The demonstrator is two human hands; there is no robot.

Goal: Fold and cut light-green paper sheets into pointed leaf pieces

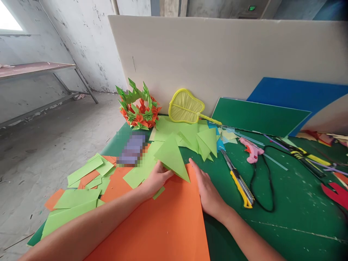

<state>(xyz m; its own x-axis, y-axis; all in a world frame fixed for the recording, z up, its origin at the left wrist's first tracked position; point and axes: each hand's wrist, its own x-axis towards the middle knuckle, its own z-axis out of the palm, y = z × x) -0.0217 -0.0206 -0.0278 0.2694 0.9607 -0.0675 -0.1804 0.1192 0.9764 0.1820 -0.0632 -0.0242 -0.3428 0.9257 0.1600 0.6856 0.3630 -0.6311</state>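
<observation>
My left hand [157,178] pinches the lower edge of a folded green paper triangle [173,156], raised a little over the papers. My right hand [205,186] is open, its fingers stretched out beside the right edge of a large orange sheet [160,224]; it holds nothing. More green folded pieces [208,142] and green sheets [172,127] lie behind the triangle. Several cut green and orange pieces [77,198] are spread at the left.
A red and green paper basket [140,117] and a yellow fan shape [185,107] stand at the back. Right of my right hand lie a yellow cutter [240,186], a pink glue gun [252,149] with black cord, and red scissors [335,194]. A pale board [217,58] rises behind.
</observation>
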